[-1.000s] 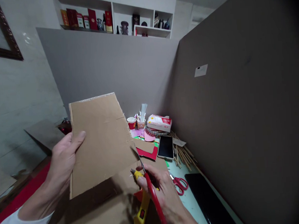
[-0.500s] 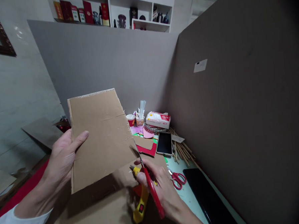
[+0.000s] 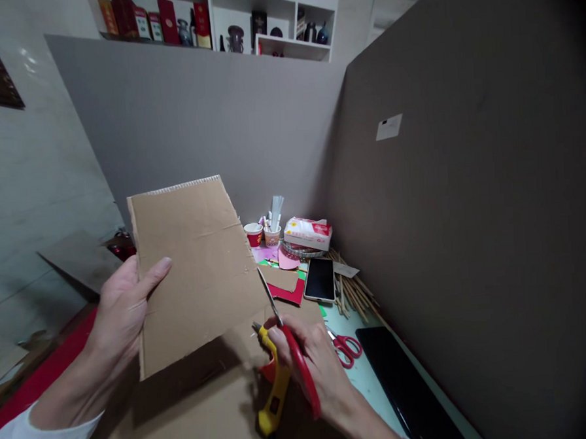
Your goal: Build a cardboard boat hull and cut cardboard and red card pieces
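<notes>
My left hand (image 3: pixel 123 307) grips the left edge of a brown corrugated cardboard sheet (image 3: pixel 192 264), held up and tilted above the table, thumb on its front. My right hand (image 3: pixel 313 362) holds red-handled scissors (image 3: pixel 293 350), whose blades point up at the sheet's right edge. Whether the blades are apart I cannot tell. Beside that hand lies a yellow glue gun (image 3: pixel 273 394) on a larger cardboard sheet (image 3: pixel 195 414) spread over the table.
A second pair of red scissors (image 3: pixel 347 346), a phone (image 3: pixel 320 279), wooden sticks (image 3: pixel 355 288), a tissue pack (image 3: pixel 307 232), two paper cups (image 3: pixel 263 234) and coloured paper scraps (image 3: pixel 284 289) fill the table's back. A black slab (image 3: pixel 404 387) lies at the right. Grey partition walls close the back and right.
The scissor blades have risen along the sheet's right edge. The cardboard sheet and my left hand have shifted slightly left, and the view has tipped a little.
</notes>
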A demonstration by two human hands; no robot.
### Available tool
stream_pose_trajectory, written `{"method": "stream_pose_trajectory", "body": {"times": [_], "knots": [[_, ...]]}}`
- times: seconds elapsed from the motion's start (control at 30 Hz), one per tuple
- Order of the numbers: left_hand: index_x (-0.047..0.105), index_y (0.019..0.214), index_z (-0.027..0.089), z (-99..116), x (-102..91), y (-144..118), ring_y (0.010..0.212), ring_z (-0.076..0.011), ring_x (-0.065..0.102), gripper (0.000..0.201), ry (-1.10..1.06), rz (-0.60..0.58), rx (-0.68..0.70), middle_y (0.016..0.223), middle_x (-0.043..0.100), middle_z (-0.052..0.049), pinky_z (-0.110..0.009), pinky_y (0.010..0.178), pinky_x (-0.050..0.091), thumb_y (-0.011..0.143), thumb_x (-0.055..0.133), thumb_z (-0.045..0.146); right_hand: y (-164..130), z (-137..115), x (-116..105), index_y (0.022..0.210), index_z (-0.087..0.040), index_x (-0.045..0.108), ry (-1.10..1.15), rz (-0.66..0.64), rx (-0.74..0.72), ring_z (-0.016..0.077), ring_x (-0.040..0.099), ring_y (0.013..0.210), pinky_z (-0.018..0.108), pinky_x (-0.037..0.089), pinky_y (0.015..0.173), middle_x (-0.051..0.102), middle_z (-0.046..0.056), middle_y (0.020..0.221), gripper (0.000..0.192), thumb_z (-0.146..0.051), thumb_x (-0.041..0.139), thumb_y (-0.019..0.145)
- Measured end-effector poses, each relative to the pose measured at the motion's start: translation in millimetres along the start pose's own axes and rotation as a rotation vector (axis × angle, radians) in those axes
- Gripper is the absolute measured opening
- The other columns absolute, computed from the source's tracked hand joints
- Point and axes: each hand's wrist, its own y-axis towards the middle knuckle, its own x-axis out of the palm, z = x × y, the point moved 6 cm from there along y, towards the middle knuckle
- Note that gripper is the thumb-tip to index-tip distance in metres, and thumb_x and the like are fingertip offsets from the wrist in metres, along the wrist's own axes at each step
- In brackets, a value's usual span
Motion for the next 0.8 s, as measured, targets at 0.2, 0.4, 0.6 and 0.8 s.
{"method": "stream_pose_trajectory", "body": {"times": [0.2, 0.4, 0.6, 0.8], "knots": [[0.070, 0.103, 0.018, -1.3, -4.3, 1.5, 0.053, -0.0165, 0.068, 0.053, 0.009, -0.008, -0.028, 0.078, 0.078, 0.000, -0.024, 0.045, 0.058, 0.053, 0.088, 0.026, 0.2, -1.4, -0.2, 0.075, -0.020, 0.057, -0.024, 0.020, -0.046, 0.0112, 0.037, 0.056, 0.025, 0.029, 0.057, 0.047, -0.004, 0.061, 0.041, -0.049, 0.044, 0.101], [0.070, 0.103, 0.020, -3.8, -0.4, 1.4, 0.062, -0.0145, 0.071, 0.052, 0.054, -0.066, -0.045, 0.097, 0.080, -0.001, -0.022, 0.054, 0.061, 0.056, 0.090, 0.027, 3.1, 4.0, -1.1, 0.081, -0.021, 0.060, -0.069, -0.025, 0.017, 0.0143, 0.046, 0.064, 0.025, 0.031, 0.060, 0.052, -0.003, 0.065, 0.038, -0.052, 0.049, 0.099], [0.068, 0.110, 0.019, -8.2, 5.6, -2.4, 0.054, -0.0178, 0.070, 0.058, 0.041, -0.108, -0.091, 0.080, 0.079, -0.001, -0.026, 0.048, 0.060, 0.056, 0.089, 0.023, 2.9, -2.8, -5.7, 0.085, -0.020, 0.061, -0.054, -0.045, 0.064, 0.0153, 0.048, 0.069, 0.025, 0.033, 0.061, 0.054, -0.003, 0.069, 0.031, -0.049, 0.057, 0.095], [0.068, 0.111, 0.019, -9.0, 4.9, -3.4, 0.055, -0.0190, 0.071, 0.060, 0.009, -0.107, -0.109, 0.082, 0.080, -0.001, -0.028, 0.046, 0.060, 0.055, 0.089, 0.020, 1.8, -4.2, -6.6, 0.086, -0.020, 0.059, -0.014, -0.068, 0.032, 0.0147, 0.046, 0.068, 0.025, 0.032, 0.061, 0.055, -0.003, 0.071, 0.031, -0.051, 0.059, 0.093]]}}
